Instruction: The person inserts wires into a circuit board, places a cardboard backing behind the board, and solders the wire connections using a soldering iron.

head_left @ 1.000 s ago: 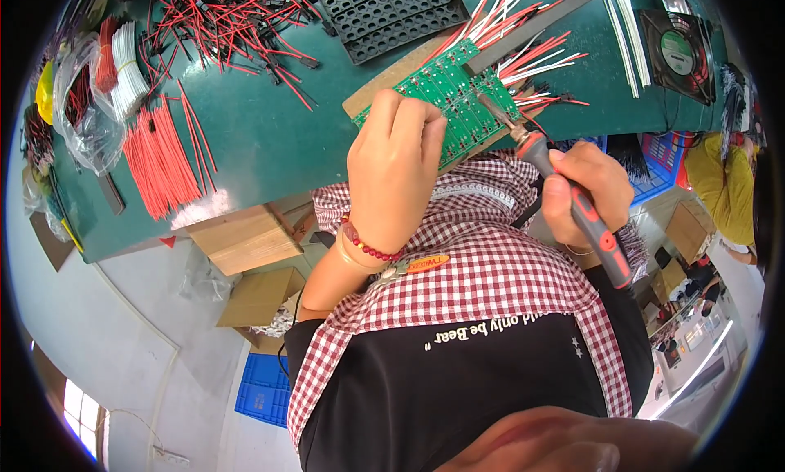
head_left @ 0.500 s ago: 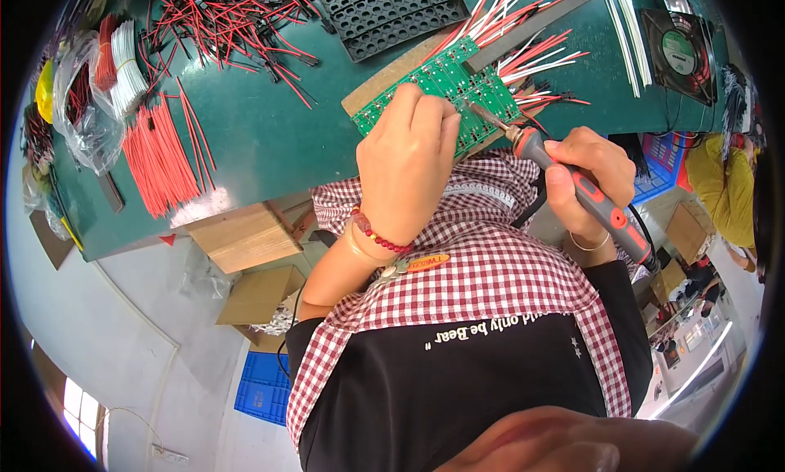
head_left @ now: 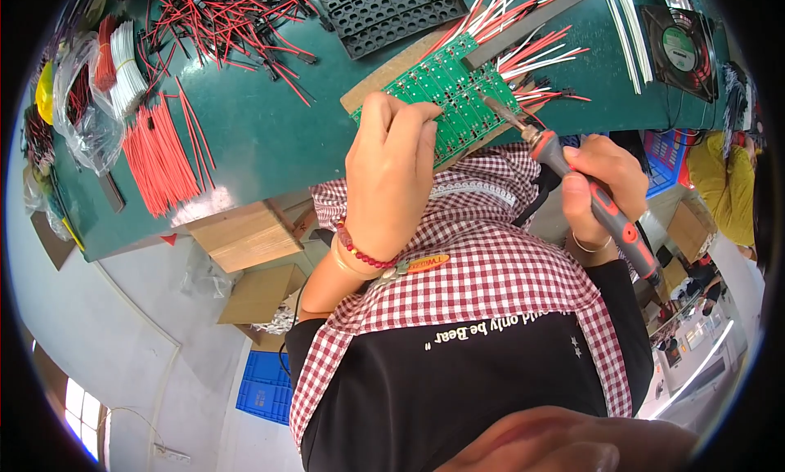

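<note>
While the green circuit board (head_left: 446, 92) lay on a wooden strip at the near edge of the green tabletop (head_left: 270, 137), the left hand (head_left: 392, 174) rested on its left part, fingers curled down onto it. The right hand (head_left: 601, 186) was clamped around the red-and-black handle of a soldering iron (head_left: 572, 182), whose tip touched the board's right part. Red and white wires (head_left: 531, 47) fanned out from the board's far edge. A bundle of red wires (head_left: 159, 157) lay well apart to the left, and a small black fan (head_left: 679, 43) sat at the right.
</note>
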`<state>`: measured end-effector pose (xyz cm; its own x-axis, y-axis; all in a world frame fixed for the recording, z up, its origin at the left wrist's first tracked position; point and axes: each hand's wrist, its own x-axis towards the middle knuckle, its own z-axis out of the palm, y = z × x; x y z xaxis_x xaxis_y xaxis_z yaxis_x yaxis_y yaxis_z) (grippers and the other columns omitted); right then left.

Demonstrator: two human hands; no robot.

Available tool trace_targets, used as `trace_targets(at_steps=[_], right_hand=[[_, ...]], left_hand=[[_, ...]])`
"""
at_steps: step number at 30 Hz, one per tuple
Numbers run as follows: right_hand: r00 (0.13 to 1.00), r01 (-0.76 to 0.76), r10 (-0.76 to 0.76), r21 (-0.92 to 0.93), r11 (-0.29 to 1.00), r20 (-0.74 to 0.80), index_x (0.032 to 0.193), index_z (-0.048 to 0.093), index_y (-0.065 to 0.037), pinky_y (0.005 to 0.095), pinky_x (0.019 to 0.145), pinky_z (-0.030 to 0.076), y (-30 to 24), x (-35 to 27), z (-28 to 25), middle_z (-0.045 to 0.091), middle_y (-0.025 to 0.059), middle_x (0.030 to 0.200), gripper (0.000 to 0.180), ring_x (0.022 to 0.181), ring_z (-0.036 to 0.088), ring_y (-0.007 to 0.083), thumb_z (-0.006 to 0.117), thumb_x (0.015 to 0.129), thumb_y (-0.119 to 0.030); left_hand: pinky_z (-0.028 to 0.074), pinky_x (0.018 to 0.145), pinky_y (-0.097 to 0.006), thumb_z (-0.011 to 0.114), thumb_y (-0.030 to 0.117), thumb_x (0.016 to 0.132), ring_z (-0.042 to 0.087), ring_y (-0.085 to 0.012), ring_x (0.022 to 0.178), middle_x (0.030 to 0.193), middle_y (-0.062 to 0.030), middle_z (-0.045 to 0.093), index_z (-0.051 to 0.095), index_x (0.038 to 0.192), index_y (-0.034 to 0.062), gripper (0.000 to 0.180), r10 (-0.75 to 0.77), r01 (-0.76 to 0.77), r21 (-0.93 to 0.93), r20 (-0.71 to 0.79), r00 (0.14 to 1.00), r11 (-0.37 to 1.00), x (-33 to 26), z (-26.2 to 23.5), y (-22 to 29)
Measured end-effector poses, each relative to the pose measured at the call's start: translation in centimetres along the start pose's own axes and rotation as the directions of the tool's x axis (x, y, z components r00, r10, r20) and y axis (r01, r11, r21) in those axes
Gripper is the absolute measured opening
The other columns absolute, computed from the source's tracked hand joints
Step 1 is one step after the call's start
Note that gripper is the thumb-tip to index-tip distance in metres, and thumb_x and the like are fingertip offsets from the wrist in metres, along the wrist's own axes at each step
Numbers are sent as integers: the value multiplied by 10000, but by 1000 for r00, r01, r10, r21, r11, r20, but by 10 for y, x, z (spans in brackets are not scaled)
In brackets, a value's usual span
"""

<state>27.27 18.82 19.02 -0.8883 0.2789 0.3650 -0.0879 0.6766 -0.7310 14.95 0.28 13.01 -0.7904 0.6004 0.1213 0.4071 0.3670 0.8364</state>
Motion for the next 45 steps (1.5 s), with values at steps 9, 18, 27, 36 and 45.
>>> trace_targets(at_steps=[9,18,27,36,45], right_hand=[[1000,8,-8,-31,999,5,819,643,46,292,407,396,1,-6,9,564,95,556,181,421,526,195,681,661,-37],[996,22,-24,-19,1000,-88,845,643,50,288,417,407,-1,-10,6,590,100,587,187,435,539,191,681,691,-48],[996,-46,44,25,999,84,871,638,47,293,442,444,-2,-6,20,654,138,675,192,475,579,204,690,694,-7],[999,20,-17,-66,998,47,895,642,39,301,419,434,-8,-14,32,579,92,617,239,454,553,211,696,669,-15],[998,61,-59,-97,993,26,887,636,44,308,428,449,-8,-12,23,602,114,630,193,471,569,220,688,722,-41]], left_hand=[[495,612,-364,684,-8,783,607,-273,713,856,-104,558,592,959,40,204,-90,93,-72,43,995,993,-3,-2,3],[496,625,-359,642,-56,800,609,-271,734,852,-129,547,580,1018,9,235,-87,92,-148,39,995,985,-1,-4,-4],[493,650,-371,619,-71,813,594,-275,735,852,-135,535,560,1059,-7,261,-79,82,-127,27,996,988,1,2,-7],[498,647,-365,630,-41,815,606,-271,750,871,-125,544,569,1042,2,240,-68,72,-89,46,997,993,3,4,-5],[495,621,-353,660,-22,795,608,-251,730,826,-91,550,580,1031,35,256,-92,93,-68,18,996,993,0,4,-4]])
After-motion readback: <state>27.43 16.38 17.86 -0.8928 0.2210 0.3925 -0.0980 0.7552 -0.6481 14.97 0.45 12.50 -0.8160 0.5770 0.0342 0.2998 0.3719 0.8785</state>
